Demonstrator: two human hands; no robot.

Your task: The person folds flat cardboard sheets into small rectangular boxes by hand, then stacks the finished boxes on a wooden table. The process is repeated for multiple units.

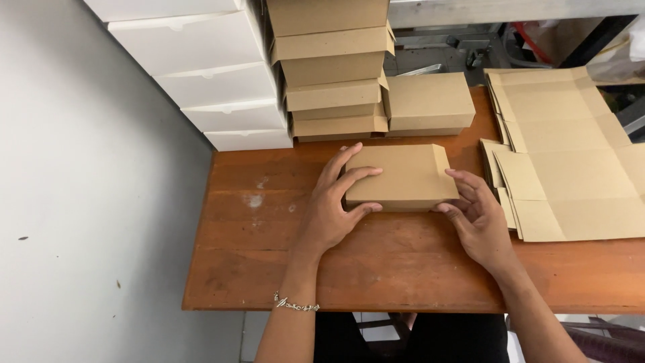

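Now both hands, left and right, fingers spread, pressing sides of closed brown cardboard box on wooden counter, flat box blanks just beside

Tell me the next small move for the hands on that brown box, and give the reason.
Probably lift the folded brown cardboard box and set it with the finished brown boxes stacked at the back. It looks closed, the left hand and right hand grip its two ends, and it sits alone on the wooden table beside the flat cardboard blanks.
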